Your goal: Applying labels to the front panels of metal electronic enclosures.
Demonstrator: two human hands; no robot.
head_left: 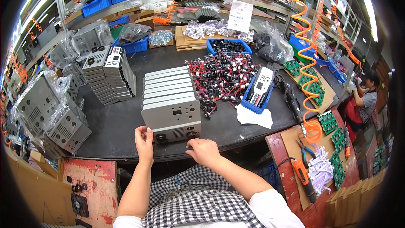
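Observation:
A row of grey sheet-metal panels stands on the black bench in front of me. The nearest grey metal panel is low at the front, with slots and two round black sockets along its lower part. My left hand is at its left edge, thumb and fingers closed on the corner. Beside the lower right corner, just below the other socket, is my right hand, its fingers bent, with a gap between thumb and forefinger and nothing visible there.
Stacked panels and plastic-wrapped panels stand left. Wired black parts lie behind, beside a blue tray of labels. At right, an orange coiled hose hangs near an orange-handled tool and green circuit boards.

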